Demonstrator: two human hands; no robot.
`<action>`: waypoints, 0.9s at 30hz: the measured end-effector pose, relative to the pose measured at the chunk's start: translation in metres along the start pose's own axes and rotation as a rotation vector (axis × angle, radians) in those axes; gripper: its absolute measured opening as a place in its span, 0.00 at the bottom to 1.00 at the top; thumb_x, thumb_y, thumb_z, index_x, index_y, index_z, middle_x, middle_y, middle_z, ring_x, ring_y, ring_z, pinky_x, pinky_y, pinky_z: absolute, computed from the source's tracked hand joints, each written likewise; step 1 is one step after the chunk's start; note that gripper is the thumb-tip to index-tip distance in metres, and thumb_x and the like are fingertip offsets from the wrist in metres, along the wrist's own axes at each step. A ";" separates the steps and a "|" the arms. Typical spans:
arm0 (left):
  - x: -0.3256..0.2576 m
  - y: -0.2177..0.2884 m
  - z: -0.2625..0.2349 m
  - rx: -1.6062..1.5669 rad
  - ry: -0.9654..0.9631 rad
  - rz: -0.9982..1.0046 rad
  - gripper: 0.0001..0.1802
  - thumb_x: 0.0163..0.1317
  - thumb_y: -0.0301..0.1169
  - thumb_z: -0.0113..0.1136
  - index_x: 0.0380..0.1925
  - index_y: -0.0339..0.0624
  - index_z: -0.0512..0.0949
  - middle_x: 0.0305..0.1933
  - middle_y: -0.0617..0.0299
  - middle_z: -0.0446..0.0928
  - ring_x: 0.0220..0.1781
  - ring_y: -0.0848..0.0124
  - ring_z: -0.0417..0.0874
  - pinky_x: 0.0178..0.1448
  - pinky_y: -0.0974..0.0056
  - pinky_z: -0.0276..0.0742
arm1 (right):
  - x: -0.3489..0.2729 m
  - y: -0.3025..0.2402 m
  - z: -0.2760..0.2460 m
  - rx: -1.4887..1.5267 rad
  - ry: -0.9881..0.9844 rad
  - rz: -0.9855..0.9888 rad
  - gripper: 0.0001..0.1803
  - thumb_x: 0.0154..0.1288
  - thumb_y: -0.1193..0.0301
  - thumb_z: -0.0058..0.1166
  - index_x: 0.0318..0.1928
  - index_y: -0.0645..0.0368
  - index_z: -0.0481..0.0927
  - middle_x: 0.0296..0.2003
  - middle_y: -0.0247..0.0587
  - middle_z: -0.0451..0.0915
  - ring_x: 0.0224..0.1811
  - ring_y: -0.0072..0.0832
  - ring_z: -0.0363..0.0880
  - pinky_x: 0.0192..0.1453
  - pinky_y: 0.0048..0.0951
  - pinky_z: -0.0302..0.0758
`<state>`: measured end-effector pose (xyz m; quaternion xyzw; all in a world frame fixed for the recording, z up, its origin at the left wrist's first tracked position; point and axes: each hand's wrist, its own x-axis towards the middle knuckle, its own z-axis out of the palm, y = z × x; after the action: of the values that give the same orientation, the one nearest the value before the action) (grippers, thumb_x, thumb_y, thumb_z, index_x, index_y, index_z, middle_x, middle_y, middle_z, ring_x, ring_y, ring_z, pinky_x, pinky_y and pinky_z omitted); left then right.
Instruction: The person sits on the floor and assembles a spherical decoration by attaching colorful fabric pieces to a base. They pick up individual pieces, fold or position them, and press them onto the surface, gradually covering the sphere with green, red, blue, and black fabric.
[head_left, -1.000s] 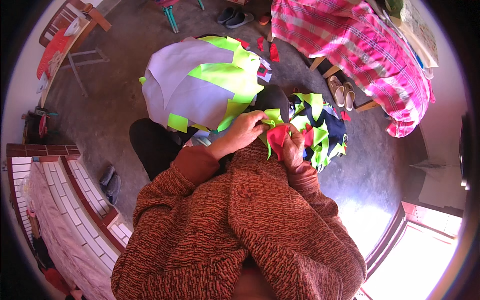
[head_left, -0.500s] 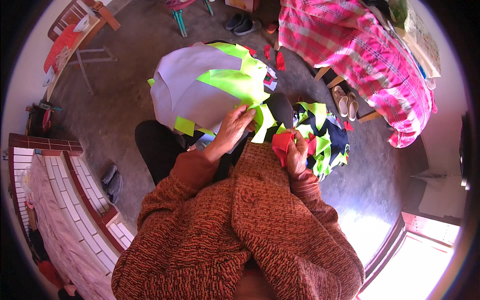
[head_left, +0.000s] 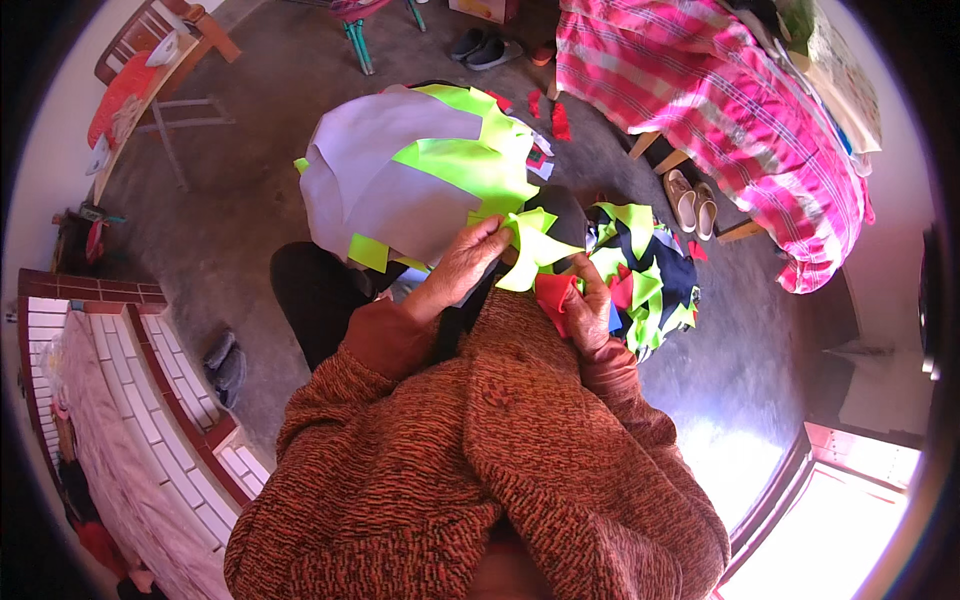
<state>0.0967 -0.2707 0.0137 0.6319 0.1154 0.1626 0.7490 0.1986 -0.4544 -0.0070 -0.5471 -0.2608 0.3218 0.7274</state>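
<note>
Between my hands, above my lap, is a neon yellow-green cloth scrap [head_left: 535, 250]. My left hand [head_left: 470, 262] pinches its left side between thumb and fingers. A red cloth scrap [head_left: 555, 297] is gripped in my right hand [head_left: 592, 310], whose fingertips also meet the pointed right corner of the green piece. Just beyond my left hand lies a large heap of grey and neon cloth pieces [head_left: 375, 165]. To the right of my right hand sits a second pile of mixed dark, neon and red scraps [head_left: 650, 280]. What supports either pile is mostly hidden.
Red scraps [head_left: 561, 122] lie on the grey floor [head_left: 230, 190]. A bed or table under a pink checked cloth [head_left: 690, 110] stands far right, with beige shoes [head_left: 692, 207] beside it. Dark slippers [head_left: 487, 50] are at the back, grey shoes [head_left: 226, 368] at left.
The neon scrap has been stretched rightward, and my right fingertips now touch its corner. The red scrap has shifted slightly left and down with my right hand.
</note>
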 end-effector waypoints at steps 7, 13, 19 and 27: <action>0.000 -0.005 0.013 0.060 -0.122 -0.093 0.14 0.69 0.40 0.48 0.41 0.39 0.70 0.33 0.70 0.71 0.38 0.82 0.70 0.45 0.74 0.67 | 0.001 0.001 0.002 0.077 -0.032 0.035 0.19 0.63 0.71 0.57 0.53 0.64 0.72 0.41 0.33 0.77 0.42 0.19 0.74 0.49 0.19 0.70; -0.007 -0.004 0.025 0.248 -0.121 0.005 0.30 0.56 0.39 0.65 0.53 0.41 0.64 0.44 0.62 0.71 0.48 0.77 0.71 0.50 0.70 0.68 | 0.000 0.008 -0.003 -0.124 0.008 -0.001 0.10 0.65 0.71 0.54 0.43 0.64 0.77 0.36 0.31 0.78 0.38 0.18 0.73 0.44 0.20 0.71; -0.008 -0.017 0.029 0.327 -0.023 0.103 0.31 0.51 0.17 0.62 0.56 0.43 0.64 0.37 0.61 0.75 0.39 0.74 0.77 0.44 0.70 0.72 | 0.001 0.014 -0.005 0.002 0.072 -0.029 0.11 0.67 0.68 0.53 0.43 0.63 0.76 0.35 0.33 0.78 0.36 0.19 0.74 0.42 0.20 0.72; -0.003 0.017 0.008 0.960 0.392 0.380 0.16 0.45 0.12 0.53 0.34 0.42 0.76 0.33 0.57 0.75 0.33 0.58 0.79 0.34 0.61 0.74 | 0.001 0.007 -0.001 0.115 0.208 -0.165 0.10 0.68 0.72 0.48 0.46 0.64 0.74 0.35 0.35 0.77 0.35 0.20 0.74 0.40 0.21 0.72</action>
<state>0.0955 -0.2766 0.0319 0.8700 0.1978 0.3386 0.2988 0.1990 -0.4529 -0.0138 -0.5114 -0.2091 0.2169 0.8048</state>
